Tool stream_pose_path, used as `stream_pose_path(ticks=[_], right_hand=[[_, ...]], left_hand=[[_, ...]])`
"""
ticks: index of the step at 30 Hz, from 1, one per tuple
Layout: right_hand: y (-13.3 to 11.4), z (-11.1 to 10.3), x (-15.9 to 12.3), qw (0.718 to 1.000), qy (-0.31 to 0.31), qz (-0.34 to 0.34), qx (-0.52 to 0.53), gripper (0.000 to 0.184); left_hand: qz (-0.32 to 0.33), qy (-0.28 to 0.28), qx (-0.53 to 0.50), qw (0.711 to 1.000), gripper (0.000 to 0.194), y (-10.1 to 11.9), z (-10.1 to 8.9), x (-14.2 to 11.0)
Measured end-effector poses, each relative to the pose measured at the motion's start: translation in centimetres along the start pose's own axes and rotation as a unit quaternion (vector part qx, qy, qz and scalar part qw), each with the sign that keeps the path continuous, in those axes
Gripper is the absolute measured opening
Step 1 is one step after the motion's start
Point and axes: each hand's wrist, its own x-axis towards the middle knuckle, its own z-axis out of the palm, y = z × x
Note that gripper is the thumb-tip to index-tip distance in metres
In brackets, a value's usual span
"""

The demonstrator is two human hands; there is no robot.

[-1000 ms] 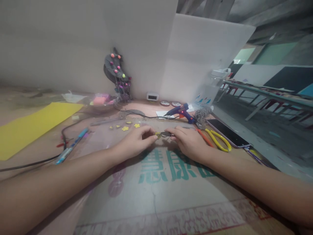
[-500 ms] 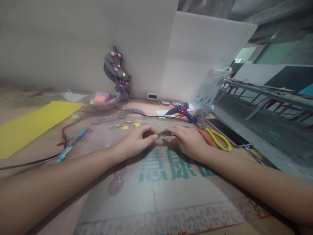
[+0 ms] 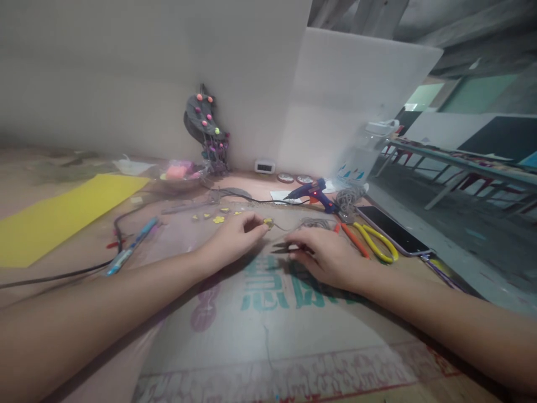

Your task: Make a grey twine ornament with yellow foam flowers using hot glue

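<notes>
My left hand [image 3: 245,232] pinches a small yellow flower [image 3: 268,223] between thumb and fingertips. From the flower a thin grey cord [image 3: 287,228] runs right, towards a loose grey coil [image 3: 314,223] on the table. In my right hand [image 3: 321,252] is a small dark tool with two pointed blades [image 3: 282,248]; its tips point left and the fingers hide its handle. The tool is apart from the flower, a little below and to the right of it. Left of my left hand lie several yellow flower pieces [image 3: 218,219].
A blue glue gun [image 3: 310,191] with a lit red light lies behind my right hand. Orange-and-yellow handled pliers [image 3: 377,243] and a phone [image 3: 390,229] lie to the right. Yellow sheet [image 3: 71,218], blue pen [image 3: 132,246] and black cable [image 3: 62,276] are on the left. A bottle [image 3: 363,151] stands behind.
My right hand has drawn the pointed tool back from the flower, down and slightly right. The grey cord now shows between the hands. My left hand still holds the flower.
</notes>
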Motion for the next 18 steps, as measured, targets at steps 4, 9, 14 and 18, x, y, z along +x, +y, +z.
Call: stream_pose_path(ticks=[4,9,14,18], right_hand=[[-0.9,-0.1,0.8,0.999,0.016,-0.007,0.027,0.023],[-0.1,0.7,1.9,0.981,0.087,0.112,0.132,0.019],[0.3,2.1,2.4,0.967,0.082,0.159,0.182,0.01],[-0.1,2.1,2.4,0.953,0.075,0.2,0.213,0.01]], left_hand=[[0.01,-0.006,-0.001,1.0,0.021,0.1,0.0,-0.1],[0.031,-0.021,0.008,0.999,0.024,0.0,0.3,-0.2],[0.038,-0.042,-0.003,0.998,0.02,-0.1,0.5,-0.3],[0.036,-0.053,-0.004,0.998,0.022,-0.1,0.6,-0.5]])
